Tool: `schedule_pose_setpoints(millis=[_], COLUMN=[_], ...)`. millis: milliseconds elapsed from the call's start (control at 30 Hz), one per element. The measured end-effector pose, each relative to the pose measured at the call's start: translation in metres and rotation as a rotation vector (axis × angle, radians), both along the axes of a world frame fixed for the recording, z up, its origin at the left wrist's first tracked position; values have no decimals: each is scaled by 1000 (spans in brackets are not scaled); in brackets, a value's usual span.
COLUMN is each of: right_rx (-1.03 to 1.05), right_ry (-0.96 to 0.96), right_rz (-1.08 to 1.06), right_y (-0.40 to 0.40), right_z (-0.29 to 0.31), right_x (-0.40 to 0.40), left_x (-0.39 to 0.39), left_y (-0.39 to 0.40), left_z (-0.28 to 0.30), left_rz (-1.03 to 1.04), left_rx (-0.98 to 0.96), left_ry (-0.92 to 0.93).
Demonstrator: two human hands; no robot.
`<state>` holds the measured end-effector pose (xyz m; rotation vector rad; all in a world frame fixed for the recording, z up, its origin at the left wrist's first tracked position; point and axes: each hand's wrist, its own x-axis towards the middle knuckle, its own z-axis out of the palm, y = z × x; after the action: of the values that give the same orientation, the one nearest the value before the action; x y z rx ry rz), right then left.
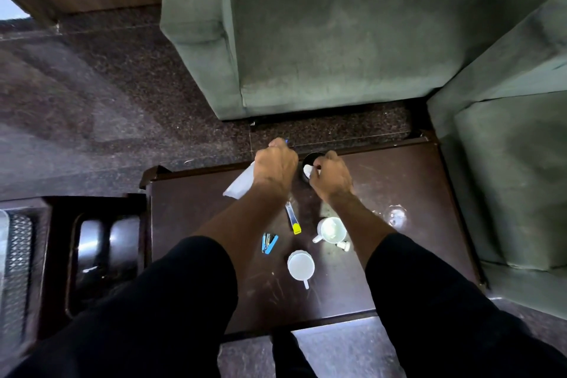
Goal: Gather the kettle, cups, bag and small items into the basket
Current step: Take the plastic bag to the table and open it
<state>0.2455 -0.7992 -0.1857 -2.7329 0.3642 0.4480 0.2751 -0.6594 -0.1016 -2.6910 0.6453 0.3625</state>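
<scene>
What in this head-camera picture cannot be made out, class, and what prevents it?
Head view only:
- Dark round container: mostly hidden by the right hand; contents unclear.
- White bag: top hidden under the left hand.
- Mesh basket: cut off by the left edge and blurred.
- Small white item beside the cup: too small to identify.

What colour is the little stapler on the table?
Blue; the stapler shows clearly in the head view.

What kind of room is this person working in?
Most likely a living room or lounge: green upholstered sofas stand around a low dark wooden coffee table holding white cups, on a speckled stone floor.
</scene>
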Motion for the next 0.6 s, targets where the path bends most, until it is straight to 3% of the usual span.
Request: schedule_pose_setpoints(millis=[100,267,333,467,600], right_rx=[-87,-53,39,459,1225], right_ry=[45,-362,-391,-133,252], right_rz=[103,-15,-67,-304,-671], right_y=[0,20,38,100,182], right_z=[-1,12,19,24,31], right_x=[-1,-24,-40,-73,-72], left_x=[-4,-14,-20,-35,-53], left_y=[8,33,47,78,120], left_z=[1,6,10,14,6], left_rz=[23,96,133,228,325], left_rx=[-6,-16,-26,-42,-56], left_ry=[14,31,37,48,57])
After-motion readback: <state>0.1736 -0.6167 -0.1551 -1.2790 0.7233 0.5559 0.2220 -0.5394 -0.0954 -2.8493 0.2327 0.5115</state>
